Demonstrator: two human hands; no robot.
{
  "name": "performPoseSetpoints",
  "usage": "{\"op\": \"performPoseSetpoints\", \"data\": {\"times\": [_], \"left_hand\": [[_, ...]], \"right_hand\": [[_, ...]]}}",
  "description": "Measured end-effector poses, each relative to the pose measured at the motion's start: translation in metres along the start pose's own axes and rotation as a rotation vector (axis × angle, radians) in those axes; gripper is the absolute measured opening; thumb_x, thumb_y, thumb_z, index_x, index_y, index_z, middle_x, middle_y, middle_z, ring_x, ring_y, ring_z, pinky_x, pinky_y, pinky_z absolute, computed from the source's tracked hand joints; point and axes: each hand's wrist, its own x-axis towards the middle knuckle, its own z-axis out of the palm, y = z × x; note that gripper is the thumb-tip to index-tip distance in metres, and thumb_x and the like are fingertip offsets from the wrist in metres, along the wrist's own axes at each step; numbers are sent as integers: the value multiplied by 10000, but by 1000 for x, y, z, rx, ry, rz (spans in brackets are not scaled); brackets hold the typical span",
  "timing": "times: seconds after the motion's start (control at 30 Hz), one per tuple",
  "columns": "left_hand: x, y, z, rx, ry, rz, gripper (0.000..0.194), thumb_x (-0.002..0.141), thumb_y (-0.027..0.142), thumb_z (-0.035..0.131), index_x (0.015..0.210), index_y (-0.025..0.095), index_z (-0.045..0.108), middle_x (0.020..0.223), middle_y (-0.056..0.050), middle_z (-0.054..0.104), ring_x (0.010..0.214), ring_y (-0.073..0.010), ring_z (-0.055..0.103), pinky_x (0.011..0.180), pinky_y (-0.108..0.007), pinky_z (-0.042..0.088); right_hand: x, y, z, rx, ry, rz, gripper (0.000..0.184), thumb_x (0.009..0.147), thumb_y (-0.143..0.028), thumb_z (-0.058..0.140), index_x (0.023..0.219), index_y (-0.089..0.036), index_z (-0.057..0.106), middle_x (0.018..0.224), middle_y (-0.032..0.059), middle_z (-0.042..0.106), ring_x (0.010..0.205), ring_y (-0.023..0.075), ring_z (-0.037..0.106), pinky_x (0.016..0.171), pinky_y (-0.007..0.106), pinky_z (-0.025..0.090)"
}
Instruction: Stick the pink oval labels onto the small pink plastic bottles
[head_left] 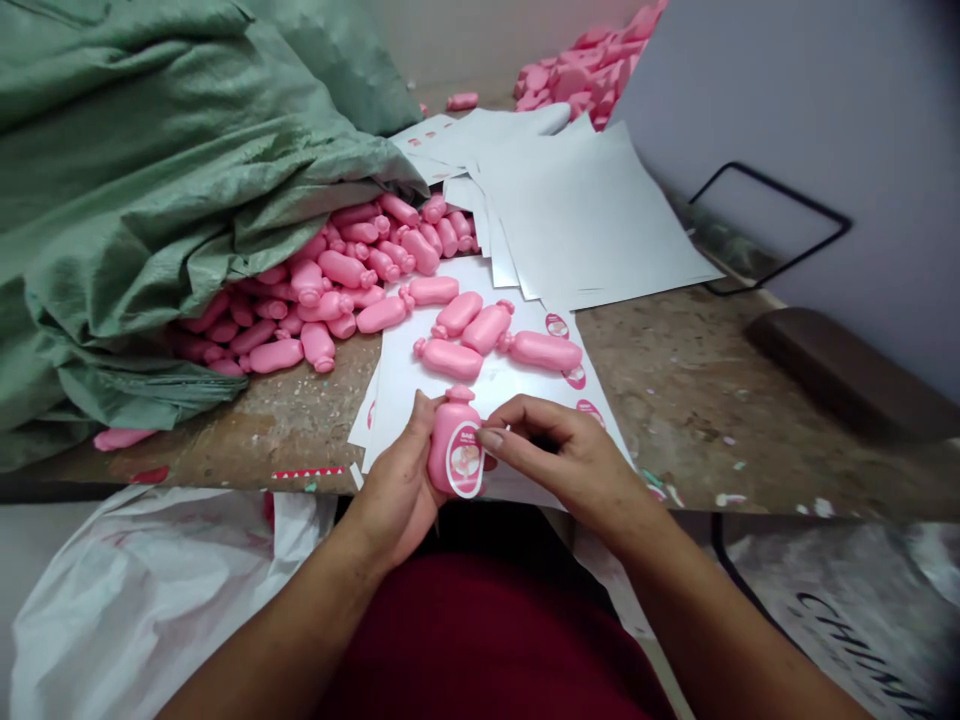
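My left hand [397,485] is closed round a small pink bottle [450,440], held upright at the near edge of the table. An oval white label [465,462] sits on the bottle's front. My right hand [566,450] has its fingers curled, with the thumb and fingertips pressing on that label. Under both hands lies a white sticker sheet [420,385] with a few oval stickers [556,325] along its right side. Several loose pink bottles [480,330] lie on the sheet just beyond the hands.
A big green woven sack [150,170] at the left spills a pile of pink bottles [337,275] onto the stone table [675,370]. Stacked white sheets [585,210] lie behind. More pink bottles [592,65] are heaped at the back. A white plastic bag [150,600] hangs at the lower left.
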Motion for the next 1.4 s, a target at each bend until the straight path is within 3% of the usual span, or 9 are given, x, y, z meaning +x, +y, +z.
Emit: {"op": "performPoseSetpoints", "data": {"times": [0.27, 0.43, 0.67, 0.9, 1.03, 1.17, 1.23, 1.4], "left_hand": [[-4, 0, 8, 3, 58, 19, 477, 1025, 505, 322, 1202, 148, 583, 877, -72, 692, 763, -168, 687, 657, -267, 557], [-4, 1, 7, 31, 82, 13, 471, 1031, 491, 300, 1195, 154, 584, 888, -78, 690, 770, -167, 684, 634, -253, 553], [-1, -3, 3, 39, 74, 23, 469, 1008, 521, 374, 1220, 158, 583, 916, -84, 680, 815, -173, 677, 629, -241, 545], [-2, -7, -4, 95, 18, 65, 426, 934, 542, 554, 1159, 184, 603, 957, -54, 646, 839, -150, 647, 613, -204, 518], [-5, -5, -6, 162, -67, 44, 383, 845, 289, 736, 1186, 226, 573, 947, 8, 602, 814, -92, 603, 666, -182, 521], [-9, -1, -7, 95, -124, -44, 466, 797, 151, 745, 1214, 210, 543, 1025, -15, 620, 862, -115, 641, 738, -233, 555], [-10, 0, -7, 69, -114, -85, 475, 779, 113, 741, 1201, 204, 544, 1097, -42, 629, 941, -151, 665, 762, -246, 558], [-15, 0, -8, 60, -163, -144, 604, 701, 2, 736, 1231, 230, 554, 1113, -28, 635, 973, -158, 672, 838, -280, 561]], "right_hand": [[0, -1, 1, 23, 9, 0, 262, 828, -442, 655, 738, -195, 647, 675, -9, 633, 649, 137, 546, 616, 261, 416], [0, 1, 2, 67, 11, 4, 261, 828, -438, 666, 733, -197, 641, 674, -15, 638, 637, 131, 558, 617, 255, 425], [1, 5, 3, 56, 30, 5, 253, 824, -427, 674, 726, -197, 638, 670, -23, 643, 624, 125, 565, 601, 249, 417], [2, 4, 4, -20, 50, -27, 251, 834, -424, 644, 715, -203, 636, 647, -25, 642, 595, 125, 552, 565, 252, 385], [0, 4, 2, -224, 117, -107, 223, 861, -402, 626, 747, -215, 666, 635, -28, 650, 585, 128, 553, 608, 268, 383], [-3, 6, -4, -446, 283, -214, 198, 847, -396, 649, 757, -222, 686, 614, -21, 645, 559, 131, 523, 642, 294, 360], [-5, 7, -5, -381, 309, -196, 204, 858, -401, 628, 781, -218, 675, 611, -22, 616, 549, 128, 507, 607, 286, 356], [-4, 8, 3, -63, 169, -68, 298, 759, -456, 742, 898, -235, 598, 644, -56, 530, 586, 132, 490, 553, 263, 365]]}}
